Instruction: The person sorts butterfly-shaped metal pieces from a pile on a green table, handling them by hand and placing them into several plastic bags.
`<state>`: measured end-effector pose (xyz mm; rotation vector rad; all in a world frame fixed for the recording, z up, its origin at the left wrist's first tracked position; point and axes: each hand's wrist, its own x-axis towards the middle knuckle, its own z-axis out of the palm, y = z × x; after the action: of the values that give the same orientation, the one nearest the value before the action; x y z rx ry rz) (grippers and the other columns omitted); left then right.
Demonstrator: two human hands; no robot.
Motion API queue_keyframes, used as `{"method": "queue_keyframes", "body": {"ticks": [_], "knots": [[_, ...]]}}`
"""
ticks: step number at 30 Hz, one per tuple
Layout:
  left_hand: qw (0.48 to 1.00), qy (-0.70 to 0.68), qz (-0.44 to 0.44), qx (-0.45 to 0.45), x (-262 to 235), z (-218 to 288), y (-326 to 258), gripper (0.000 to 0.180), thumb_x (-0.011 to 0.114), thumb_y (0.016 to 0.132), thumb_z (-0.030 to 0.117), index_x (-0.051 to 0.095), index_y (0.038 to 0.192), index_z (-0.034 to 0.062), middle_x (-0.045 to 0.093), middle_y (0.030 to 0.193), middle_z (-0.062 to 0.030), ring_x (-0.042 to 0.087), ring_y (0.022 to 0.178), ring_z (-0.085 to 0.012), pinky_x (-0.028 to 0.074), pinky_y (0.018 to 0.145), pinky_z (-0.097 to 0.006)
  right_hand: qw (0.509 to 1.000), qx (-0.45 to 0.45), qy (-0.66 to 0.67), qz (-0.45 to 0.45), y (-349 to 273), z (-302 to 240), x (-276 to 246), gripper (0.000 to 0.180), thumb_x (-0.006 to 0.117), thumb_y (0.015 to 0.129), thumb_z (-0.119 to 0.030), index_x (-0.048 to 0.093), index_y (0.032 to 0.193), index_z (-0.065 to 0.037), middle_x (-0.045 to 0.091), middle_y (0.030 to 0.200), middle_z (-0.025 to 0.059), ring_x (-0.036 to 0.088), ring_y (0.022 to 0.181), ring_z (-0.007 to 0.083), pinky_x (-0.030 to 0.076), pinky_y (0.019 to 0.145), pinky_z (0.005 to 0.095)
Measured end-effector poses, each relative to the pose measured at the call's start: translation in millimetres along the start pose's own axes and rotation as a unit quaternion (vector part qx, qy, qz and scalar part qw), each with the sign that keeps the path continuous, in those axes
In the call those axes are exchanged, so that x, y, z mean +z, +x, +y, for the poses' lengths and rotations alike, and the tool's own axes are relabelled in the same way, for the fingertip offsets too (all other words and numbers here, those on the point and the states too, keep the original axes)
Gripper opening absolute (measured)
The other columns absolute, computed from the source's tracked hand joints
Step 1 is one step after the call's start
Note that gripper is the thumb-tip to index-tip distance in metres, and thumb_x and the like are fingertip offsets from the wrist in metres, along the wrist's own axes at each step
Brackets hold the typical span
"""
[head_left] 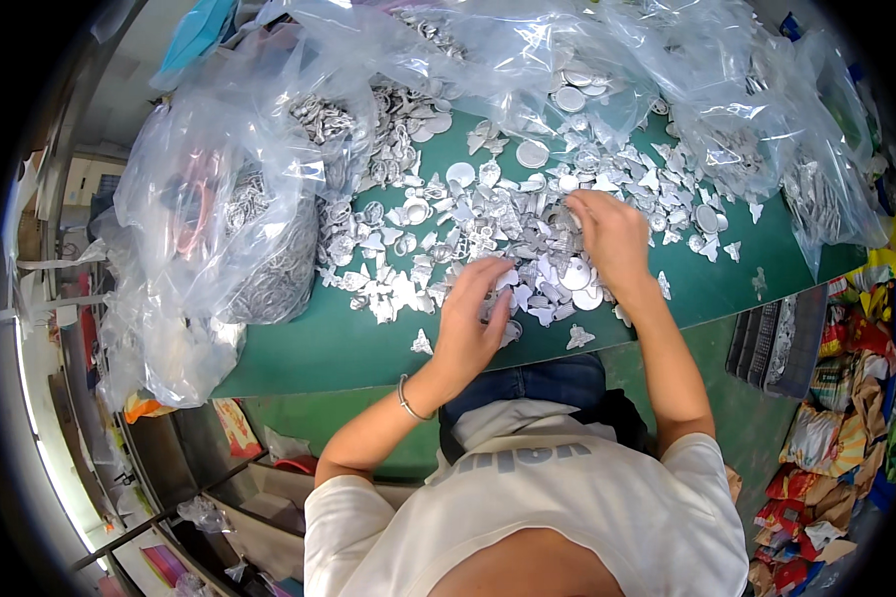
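Observation:
A loose pile of small silver metal pieces (508,214), many winged or star-like and some round discs, spreads over the green tabletop (358,353). At the near edge of the pile is my left hand (471,316), a metal bangle on its wrist. Its thumb stands apart from the bent fingers, and the fingertips touch the pieces. Farther right, my right hand (612,237) reaches into the pile with fingers curled together by a pale round piece (568,184). Whatever lies between those fingertips is hidden or too small to name.
Clear plastic bags of metal pieces stand at the left (269,249) and along the far side (697,70). A grey crate (782,338) sits below the table's right edge, near colourful packages (821,438). Compartmented shelving (254,507) is at lower left.

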<state>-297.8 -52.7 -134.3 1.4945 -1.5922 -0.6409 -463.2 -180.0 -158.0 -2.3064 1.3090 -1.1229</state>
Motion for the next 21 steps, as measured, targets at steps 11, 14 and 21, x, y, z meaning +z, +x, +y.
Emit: {"method": "queue_keyframes", "body": {"ticks": [11,14,21], "knots": [[0.728,-0.571,0.013,-0.379,14.8,9.5,9.0,0.026,0.045,0.088,0.0,0.049,0.113,-0.0048,0.059,0.104,-0.0125,0.06,0.082,-0.0179,0.052,0.072,-0.029,0.946,0.1,0.309,0.008,-29.6,-29.0,-25.0,0.02,0.051,0.089,-0.016,0.065,0.084,-0.002,0.061,0.073,0.0061,0.054,0.054,0.0109,0.042,0.051,0.0251],[0.852,-0.452,0.023,-0.263,4.8,-13.0,5.7,0.026,0.051,0.082,-0.005,0.055,0.108,-0.0031,0.062,0.096,-0.0122,0.059,0.07,-0.018,0.049,0.062,-0.029,0.909,0.284,0.287,-0.103,-28.7,-9.4,-35.7,0.031,0.045,0.093,-0.023,0.065,0.085,0.0,0.052,0.057,0.0039,0.046,0.05,0.0092,0.036,0.05,0.0264],[0.992,0.071,0.099,-0.021,-7.2,-26.5,33.2,0.017,0.058,0.079,-0.004,0.063,0.095,-0.0002,0.059,0.071,-0.0092,0.054,0.06,-0.013,0.044,0.056,-0.026,0.996,0.016,-0.082,-0.035,21.0,36.5,-14.7,0.029,0.058,0.085,-0.027,0.064,0.09,0.0,0.058,0.075,0.0146,0.059,0.06,0.0296,0.044,0.057,0.0392]]}}
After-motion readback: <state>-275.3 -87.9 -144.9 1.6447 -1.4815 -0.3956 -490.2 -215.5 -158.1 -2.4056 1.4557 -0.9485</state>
